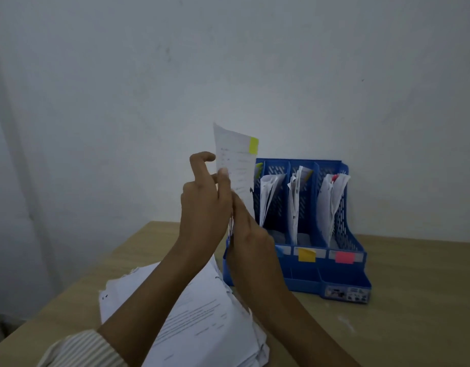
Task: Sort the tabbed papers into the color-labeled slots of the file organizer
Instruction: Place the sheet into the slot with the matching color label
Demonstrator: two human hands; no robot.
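Progress looks maybe halfway: your left hand (pixel 204 205) and right hand (pixel 251 234) pinch a yellow-green-tabbed paper (pixel 235 160) upright between them, file organizer (pixel 342 282) just behind already holding papers, and a fat unsorted stack (pixel 202 313) waiting below your wrists.

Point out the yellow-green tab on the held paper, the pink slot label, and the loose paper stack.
yellow-green tab (pixel 254 145), head view, middle of tab
pink slot label (pixel 344 257), head view, label centre
loose paper stack (pixel 202 321), head view, top sheet

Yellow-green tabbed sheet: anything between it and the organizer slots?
No visible obstacle. Both hands hold the tabbed sheet upright just left of the blue organizer; its slots are open-topped and partly filled with papers.
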